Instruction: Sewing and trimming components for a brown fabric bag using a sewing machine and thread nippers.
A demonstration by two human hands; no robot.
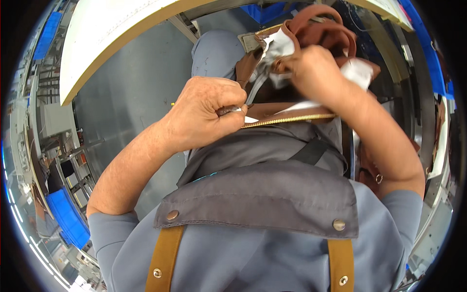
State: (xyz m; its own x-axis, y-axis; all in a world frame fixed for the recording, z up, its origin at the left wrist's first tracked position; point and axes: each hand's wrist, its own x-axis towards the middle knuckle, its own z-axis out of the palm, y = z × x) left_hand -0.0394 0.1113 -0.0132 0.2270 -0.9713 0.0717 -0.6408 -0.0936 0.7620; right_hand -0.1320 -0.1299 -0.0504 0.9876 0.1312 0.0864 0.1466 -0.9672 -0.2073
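Note:
A brown leather bag (277, 110) lies across my lap, its mouth spread wide and lined along the near edge by a gold-toothed zipper (292, 118). My left hand (211, 109) is closed in a pinch on the left end of the bag's edge, where a strip of white shows at the fingers. Over the bag's opening, my right hand (314, 73) is curled and blurred by motion; what its fingers hold is unclear. White lining or paper (284, 45) sticks out beside it. Reddish-brown leather loops (323, 10) bunch up beyond the right hand.
A pale tabletop (112, 36) with a yellowish edge curves across the upper left. Blue bins stand around, one (68, 219) at the lower left. A metal rack (73, 170) is on the left. Grey floor (141, 92) shows between the table and my lap.

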